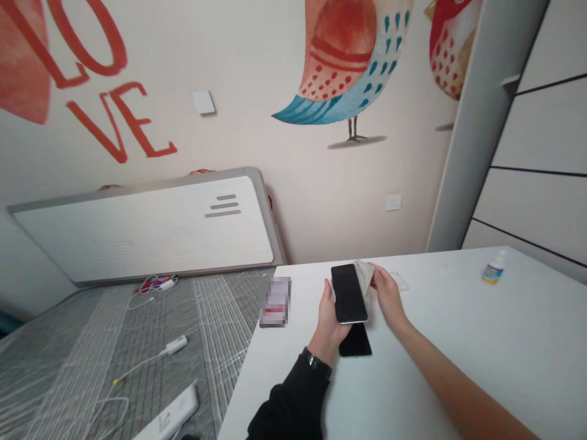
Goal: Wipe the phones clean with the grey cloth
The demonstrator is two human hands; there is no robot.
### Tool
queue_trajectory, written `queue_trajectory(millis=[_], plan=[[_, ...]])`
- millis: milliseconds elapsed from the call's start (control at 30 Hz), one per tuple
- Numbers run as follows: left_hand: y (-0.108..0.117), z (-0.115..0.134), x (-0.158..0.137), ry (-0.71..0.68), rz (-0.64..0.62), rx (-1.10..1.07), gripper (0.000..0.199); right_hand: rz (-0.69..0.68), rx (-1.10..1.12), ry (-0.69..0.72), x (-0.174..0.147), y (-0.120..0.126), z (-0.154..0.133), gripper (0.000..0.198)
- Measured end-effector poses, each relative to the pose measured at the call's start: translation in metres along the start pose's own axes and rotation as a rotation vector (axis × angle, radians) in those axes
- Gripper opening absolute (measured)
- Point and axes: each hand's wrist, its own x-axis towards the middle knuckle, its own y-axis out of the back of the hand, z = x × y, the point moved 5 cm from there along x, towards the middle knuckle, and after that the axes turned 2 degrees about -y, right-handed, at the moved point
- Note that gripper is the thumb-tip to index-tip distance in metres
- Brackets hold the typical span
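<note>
My left hand is wrapped round a smartphone, holding it tilted above the white table with its dark screen toward me. At the phone's right edge, my right hand pinches a pale grey cloth, part of which is hidden behind the phone. Beneath the phone, a flat black rectangular item lies on the table, partly covered from view. A clear, thin object, perhaps a phone case, rests just beyond my right hand.
The white table carries a small bottle at the far right. Near its left edge lies a blurred-out phone-shaped item. On the bed at left are a white power strip, a charging plug and cables.
</note>
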Motion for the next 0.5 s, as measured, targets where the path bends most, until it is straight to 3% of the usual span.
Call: queue_trajectory(millis=[167,333,500], plan=[[0.014,0.02,0.009,-0.077,0.065,-0.006,0.048,0.076,-0.081,0.1,-0.02,0.003,-0.015,0.041],[0.019,0.025,0.012,-0.105,0.095,0.021,0.049,-0.209,-0.186,0.261,-0.047,-0.021,-0.044,0.03],[0.018,0.02,0.011,-0.122,0.1,0.048,0.049,-0.345,-0.287,0.246,-0.05,-0.037,-0.037,0.062]])
